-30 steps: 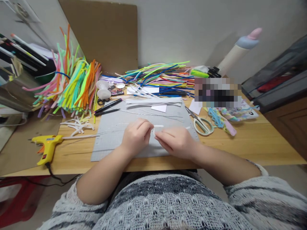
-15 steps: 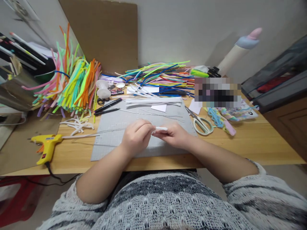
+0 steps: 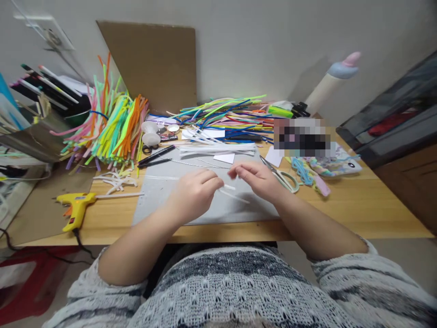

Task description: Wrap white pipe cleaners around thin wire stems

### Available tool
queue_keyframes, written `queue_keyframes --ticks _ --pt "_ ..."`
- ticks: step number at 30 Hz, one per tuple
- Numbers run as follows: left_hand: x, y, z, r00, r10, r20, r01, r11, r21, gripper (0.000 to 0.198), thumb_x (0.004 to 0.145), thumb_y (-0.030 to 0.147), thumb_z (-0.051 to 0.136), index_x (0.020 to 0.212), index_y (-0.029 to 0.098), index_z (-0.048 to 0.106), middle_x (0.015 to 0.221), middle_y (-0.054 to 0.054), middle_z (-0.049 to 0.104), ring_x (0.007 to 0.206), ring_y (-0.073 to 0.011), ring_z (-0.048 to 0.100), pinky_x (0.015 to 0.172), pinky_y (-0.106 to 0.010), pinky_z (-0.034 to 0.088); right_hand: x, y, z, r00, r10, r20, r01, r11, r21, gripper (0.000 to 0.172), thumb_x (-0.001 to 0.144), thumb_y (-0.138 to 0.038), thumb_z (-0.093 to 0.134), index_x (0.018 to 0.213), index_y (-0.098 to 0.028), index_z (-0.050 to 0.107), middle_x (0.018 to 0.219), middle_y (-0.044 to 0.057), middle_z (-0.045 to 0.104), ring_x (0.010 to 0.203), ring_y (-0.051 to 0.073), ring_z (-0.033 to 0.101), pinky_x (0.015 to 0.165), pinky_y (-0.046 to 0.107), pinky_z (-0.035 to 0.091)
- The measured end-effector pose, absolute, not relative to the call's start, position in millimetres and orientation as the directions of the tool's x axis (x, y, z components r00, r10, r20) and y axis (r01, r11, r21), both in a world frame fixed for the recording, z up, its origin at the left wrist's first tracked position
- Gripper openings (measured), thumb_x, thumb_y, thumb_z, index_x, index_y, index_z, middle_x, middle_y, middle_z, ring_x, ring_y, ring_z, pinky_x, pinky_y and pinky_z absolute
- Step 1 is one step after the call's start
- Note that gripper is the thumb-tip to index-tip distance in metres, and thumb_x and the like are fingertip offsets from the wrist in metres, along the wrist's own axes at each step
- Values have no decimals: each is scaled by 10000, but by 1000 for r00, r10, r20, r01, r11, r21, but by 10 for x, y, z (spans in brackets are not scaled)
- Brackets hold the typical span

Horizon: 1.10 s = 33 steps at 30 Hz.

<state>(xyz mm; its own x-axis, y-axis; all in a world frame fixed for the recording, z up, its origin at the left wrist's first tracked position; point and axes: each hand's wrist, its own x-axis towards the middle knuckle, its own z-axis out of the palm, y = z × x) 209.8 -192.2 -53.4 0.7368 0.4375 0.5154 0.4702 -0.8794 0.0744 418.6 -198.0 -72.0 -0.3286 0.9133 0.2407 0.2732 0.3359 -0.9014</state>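
Observation:
My left hand [image 3: 200, 193] is closed, thumb and fingers pinching a short white fuzzy pipe cleaner piece [image 3: 229, 187]. The piece pokes out to the right of the fingertips, and a thin pale strand [image 3: 235, 196] slants down from it. Thin wires [image 3: 159, 177] run out to the left behind this hand; whether they join the white piece is hidden. My right hand [image 3: 256, 180] hovers just up and right of the piece, apart from it, fingers loosely bent and nothing visible in them. Beneath both hands lies a grey cutting mat [image 3: 205, 217].
A yellow glue gun [image 3: 77, 207] lies at left near white scraps [image 3: 118, 181]. Scissors [image 3: 285, 178] sit right of the mat. Colourful pipe cleaners [image 3: 116, 130] stand bundled at back left; white ones [image 3: 218, 149] lie across the mat's far edge, beside black pens [image 3: 157, 157].
My right hand has let go of the white piece and moved slightly up and away. The piece now tilts from my left hand, its loose strand showing. The view has shifted upward.

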Motion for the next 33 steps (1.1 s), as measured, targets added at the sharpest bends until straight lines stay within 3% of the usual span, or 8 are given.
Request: queue_keyframes --ticks 5,13,16,18,21,25,29,33 --pt "2213 -1901 -259 831 412 374 470 -880 -75 202 816 88 444 748 161 620 730 -31 626 685 -147 537 613 -278 371 4128 -2068 -693 -614 772 -164 -121 -297 -947 281 845 -406 547 809 -129 578 584 -13 579 438 61 510 398 164 341" --pt "2285 -1963 -83 788 315 529 447 -884 -139 123 812 147 527 794 216 627 842 -18 639 878 -180 557 812 -344 385 4154 -2054 -720 -737 662 -137 -399 -589 -703 167 788 -260 634 795 -102 582 497 -62 497 328 -9 332 327 91 218" --pt "2326 -2047 -374 290 328 899 525 -840 137 156 790 128 560 892 239 598 939 -29 599 935 -173 542 857 -346 394 4180 -2077 -693 -728 677 -113 -455 -599 -658 114 776 -208 628 791 -106 578 500 -55 506 339 -4 350 333 86 234" --pt "2395 -2096 -607 -68 489 869 441 -767 466 217 790 178 583 999 224 549 983 -53 564 948 -177 533 842 -340 413 4182 -2099 -685 -740 665 -102 -466 -617 -634 98 775 -195 617 793 -108 575 504 -56 500 346 -2 355 337 84 242" --pt "2509 -2131 -864 65 811 582 114 -585 803 339 822 281 568 1146 219 488 1059 -70 573 970 -169 554 851 -326 429 4162 -2127 -703 -760 642 -100 -465 -646 -606 86 782 -192 599 794 -112 569 504 -64 482 347 -1 347 337 87 242" --pt "2505 -2151 -961 260 918 300 36 -319 947 207 855 356 513 941 182 585 784 -19 611 639 -110 550 630 -253 448 4123 -2136 -759 -713 693 -108 -490 -603 -630 93 771 -204 609 787 -120 573 502 -68 485 340 -1 333 336 97 228" --pt "2325 -2229 -874 265 872 410 423 -488 763 171 865 299 508 859 171 620 709 -16 593 618 -111 517 582 -238 399 4073 -2115 -847 -549 829 -109 -501 -430 -751 150 747 -265 642 782 -127 596 496 -61 515 343 1 356 345 111 218" --pt "2194 -2292 -598 540 655 528 689 -705 169 154 866 205 485 871 176 636 788 -45 629 731 -151 537 645 -273 393 3987 -2124 -949 -303 950 -73 -288 -164 -943 217 744 -351 638 752 -138 594 503 -49 542 363 35 426 360 151 274"
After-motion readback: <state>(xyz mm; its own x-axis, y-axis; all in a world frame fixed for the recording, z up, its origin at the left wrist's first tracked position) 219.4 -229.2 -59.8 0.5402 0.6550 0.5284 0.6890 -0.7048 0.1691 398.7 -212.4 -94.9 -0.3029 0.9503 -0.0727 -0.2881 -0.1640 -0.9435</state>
